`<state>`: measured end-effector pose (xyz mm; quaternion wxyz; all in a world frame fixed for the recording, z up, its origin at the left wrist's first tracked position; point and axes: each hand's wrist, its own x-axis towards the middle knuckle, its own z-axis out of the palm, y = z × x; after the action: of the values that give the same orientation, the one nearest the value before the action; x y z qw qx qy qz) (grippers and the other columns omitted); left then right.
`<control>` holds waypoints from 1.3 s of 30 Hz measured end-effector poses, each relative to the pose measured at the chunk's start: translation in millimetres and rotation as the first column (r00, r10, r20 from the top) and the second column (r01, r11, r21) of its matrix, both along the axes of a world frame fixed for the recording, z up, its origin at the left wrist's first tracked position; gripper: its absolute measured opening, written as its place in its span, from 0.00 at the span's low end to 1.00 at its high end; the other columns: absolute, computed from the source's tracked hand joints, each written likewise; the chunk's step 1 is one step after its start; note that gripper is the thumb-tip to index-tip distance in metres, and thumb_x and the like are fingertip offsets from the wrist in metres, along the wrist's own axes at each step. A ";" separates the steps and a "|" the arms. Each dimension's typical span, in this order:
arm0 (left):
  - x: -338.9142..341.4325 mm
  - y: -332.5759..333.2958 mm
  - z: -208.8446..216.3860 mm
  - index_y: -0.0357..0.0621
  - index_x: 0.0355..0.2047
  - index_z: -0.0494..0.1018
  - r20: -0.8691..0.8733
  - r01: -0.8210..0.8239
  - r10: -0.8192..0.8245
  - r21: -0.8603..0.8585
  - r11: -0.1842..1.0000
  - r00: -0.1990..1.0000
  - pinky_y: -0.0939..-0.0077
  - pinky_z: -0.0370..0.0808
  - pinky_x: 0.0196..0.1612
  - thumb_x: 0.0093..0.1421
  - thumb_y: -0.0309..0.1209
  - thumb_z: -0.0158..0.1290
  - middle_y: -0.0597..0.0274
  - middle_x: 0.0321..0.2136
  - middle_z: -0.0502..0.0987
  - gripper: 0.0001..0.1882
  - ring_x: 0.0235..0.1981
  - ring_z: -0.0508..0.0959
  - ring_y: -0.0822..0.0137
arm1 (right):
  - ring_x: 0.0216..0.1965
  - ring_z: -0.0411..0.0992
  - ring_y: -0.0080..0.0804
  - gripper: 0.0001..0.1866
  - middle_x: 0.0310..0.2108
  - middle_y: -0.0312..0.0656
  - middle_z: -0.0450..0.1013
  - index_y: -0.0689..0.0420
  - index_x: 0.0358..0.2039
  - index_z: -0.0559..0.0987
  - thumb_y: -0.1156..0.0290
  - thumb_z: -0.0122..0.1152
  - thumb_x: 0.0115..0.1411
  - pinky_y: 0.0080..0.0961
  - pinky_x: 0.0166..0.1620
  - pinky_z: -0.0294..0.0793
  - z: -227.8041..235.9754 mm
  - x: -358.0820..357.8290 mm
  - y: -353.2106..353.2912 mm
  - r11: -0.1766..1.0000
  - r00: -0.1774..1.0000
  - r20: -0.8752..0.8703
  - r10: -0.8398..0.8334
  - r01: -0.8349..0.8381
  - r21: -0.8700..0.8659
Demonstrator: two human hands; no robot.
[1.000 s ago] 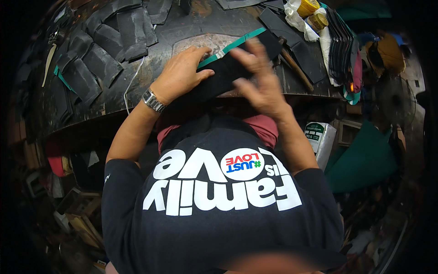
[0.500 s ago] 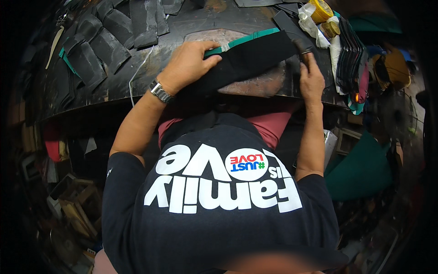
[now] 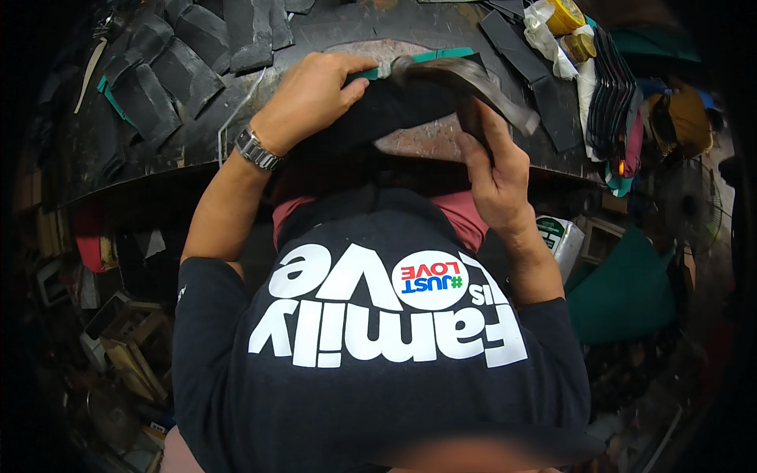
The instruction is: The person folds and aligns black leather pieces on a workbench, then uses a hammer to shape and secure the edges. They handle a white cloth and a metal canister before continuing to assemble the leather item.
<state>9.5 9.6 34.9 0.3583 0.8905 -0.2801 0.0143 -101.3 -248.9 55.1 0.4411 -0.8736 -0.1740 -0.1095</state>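
A black, flexible sheet piece (image 3: 406,104) with a teal strip (image 3: 443,55) along its far edge lies over a worn, reddish-brown slab (image 3: 422,143) on the bench. My left hand (image 3: 309,101), with a metal watch at the wrist, pinches the piece's left end between thumb and fingers. In my right hand (image 3: 501,177) is a hammer (image 3: 477,83), gripped by its dark handle. Its curved metal head, slightly blurred, is over the teal edge close to my left fingertips. Whether the head touches the strip I cannot tell.
Grey-black cut pieces (image 3: 180,75) lie overlapped at the bench's left. On the right are a flat black strip (image 3: 530,83), a stack of black pieces (image 3: 611,98), a yellow container (image 3: 564,16) and crumpled white plastic (image 3: 544,35). A pale cord (image 3: 236,114) crosses the bench's front edge.
My right hand has moved left and toward me, bringing the hammer from the piece's right end over its teal edge. My left hand has shifted slightly left, still pinching the piece.
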 end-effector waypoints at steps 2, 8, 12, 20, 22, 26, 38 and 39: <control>-1.9 1.2 0.3 0.42 0.47 0.81 0.069 0.005 -0.005 0.006 1.000 0.998 0.58 0.78 0.43 0.60 0.32 0.58 0.44 0.39 0.82 0.16 0.39 0.82 0.45 | 0.38 0.79 0.57 0.27 0.42 0.57 0.78 0.56 0.65 0.70 0.72 0.60 0.66 0.36 0.43 0.79 -1.3 -6.6 1.7 0.998 0.994 0.091 0.061 -0.060 -0.016; -9.6 1.2 8.1 0.43 0.48 0.81 0.073 -0.011 0.004 0.096 0.995 0.997 0.62 0.78 0.40 0.61 0.31 0.59 0.46 0.39 0.83 0.15 0.34 0.82 0.47 | 0.38 0.78 0.57 0.25 0.41 0.54 0.78 0.52 0.61 0.73 0.73 0.62 0.63 0.43 0.39 0.78 4.7 -20.5 5.7 0.998 1.000 0.017 -0.002 0.003 -0.055; -11.0 -0.8 14.0 0.44 0.48 0.81 0.101 0.007 -0.018 0.106 0.994 0.995 0.61 0.78 0.39 0.60 0.32 0.58 0.46 0.38 0.83 0.16 0.33 0.82 0.47 | 0.32 0.79 0.55 0.28 0.36 0.52 0.78 0.47 0.64 0.71 0.71 0.62 0.63 0.45 0.35 0.77 -13.7 -20.3 12.1 0.944 0.986 -0.117 -0.117 0.073 -0.323; -8.6 -4.2 14.5 0.44 0.48 0.81 0.081 0.015 -0.025 0.125 0.992 0.996 0.62 0.78 0.37 0.59 0.32 0.58 0.45 0.36 0.83 0.17 0.29 0.81 0.49 | 0.38 0.80 0.58 0.26 0.40 0.56 0.79 0.50 0.64 0.72 0.66 0.62 0.65 0.47 0.40 0.79 -42.8 -10.4 -34.7 0.855 0.940 0.093 -0.328 0.337 -0.394; -7.4 -4.9 14.0 0.44 0.48 0.81 0.064 0.008 -0.018 0.154 0.988 0.998 0.63 0.78 0.37 0.59 0.32 0.58 0.45 0.36 0.83 0.17 0.28 0.81 0.50 | 0.40 0.79 0.59 0.25 0.38 0.58 0.80 0.52 0.64 0.72 0.65 0.58 0.67 0.48 0.43 0.78 -40.9 2.1 -53.4 0.820 0.902 0.056 -0.429 0.414 -0.394; -4.6 -7.7 14.2 0.43 0.47 0.82 0.085 0.019 -0.030 0.127 0.992 0.996 0.62 0.77 0.36 0.58 0.33 0.58 0.44 0.34 0.82 0.17 0.28 0.81 0.50 | 0.42 0.78 0.62 0.26 0.40 0.59 0.80 0.50 0.66 0.69 0.65 0.56 0.68 0.49 0.45 0.77 -35.8 4.4 -50.5 0.875 0.917 0.053 -0.396 0.395 -0.280; -3.1 -6.9 24.1 0.41 0.46 0.82 -0.019 0.025 -0.022 0.140 0.990 1.000 0.63 0.77 0.36 0.57 0.32 0.57 0.44 0.31 0.82 0.17 0.27 0.79 0.51 | 0.48 0.77 0.57 0.26 0.47 0.59 0.77 0.56 0.65 0.70 0.68 0.58 0.67 0.41 0.49 0.76 -35.3 11.3 -70.6 0.858 0.891 -0.047 -0.452 0.420 -0.296; -2.6 -6.9 24.6 0.41 0.45 0.82 -0.070 0.017 -0.006 0.161 0.987 0.998 0.61 0.78 0.39 0.56 0.32 0.57 0.43 0.33 0.82 0.17 0.31 0.80 0.48 | 0.57 0.75 0.52 0.27 0.55 0.58 0.76 0.58 0.66 0.69 0.70 0.58 0.67 0.35 0.57 0.74 -36.1 17.0 -75.7 0.873 0.889 -0.111 -0.443 0.400 -0.279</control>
<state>6.9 2.7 59.5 0.2944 0.9149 -0.2730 -0.0413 -84.3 -324.6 19.0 0.3068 -0.9447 0.0477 -0.1052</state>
